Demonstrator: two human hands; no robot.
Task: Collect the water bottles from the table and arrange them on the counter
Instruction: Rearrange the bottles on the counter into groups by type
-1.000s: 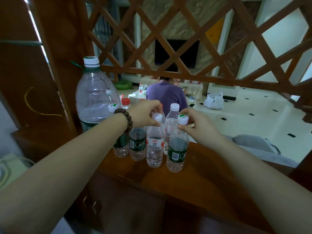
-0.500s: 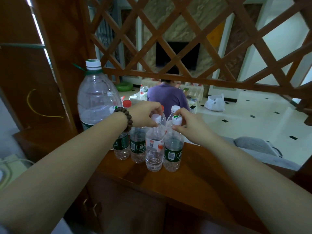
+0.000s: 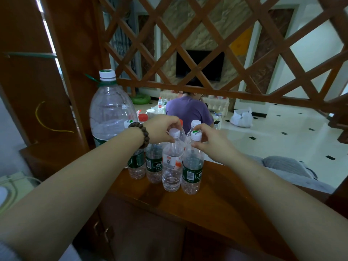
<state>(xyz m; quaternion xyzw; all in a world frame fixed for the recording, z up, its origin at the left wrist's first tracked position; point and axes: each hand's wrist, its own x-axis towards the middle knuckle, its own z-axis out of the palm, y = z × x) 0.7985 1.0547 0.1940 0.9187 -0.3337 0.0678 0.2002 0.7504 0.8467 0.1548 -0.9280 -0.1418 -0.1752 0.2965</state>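
Observation:
Several small water bottles stand in a tight cluster on the brown wooden counter (image 3: pixel 222 187). My left hand (image 3: pixel 162 130), a bead bracelet at its wrist, pinches the neck of the red-labelled bottle (image 3: pixel 172 164) just under its white cap. My right hand (image 3: pixel 211 144) grips the neck of the green-labelled bottle (image 3: pixel 193 170) beside it, fingers around the cap. Both bottles rest upright on the counter and touch each other. Behind them are two more green-labelled bottles (image 3: pixel 154 166), partly hidden by my left arm, and further caps.
A large clear jug (image 3: pixel 110 113) with a white cap stands at the counter's left end against a wooden post. A wooden lattice screen (image 3: pixel 207 44) rises behind the counter. Beyond it a person in a purple shirt (image 3: pixel 188 112) sits at a low table. Cabinet doors (image 3: pixel 131 232) lie below.
My right hand slid the green-labelled bottle left until it touched the red-labelled one. The left hand kept its pinch on the red-labelled bottle's neck.

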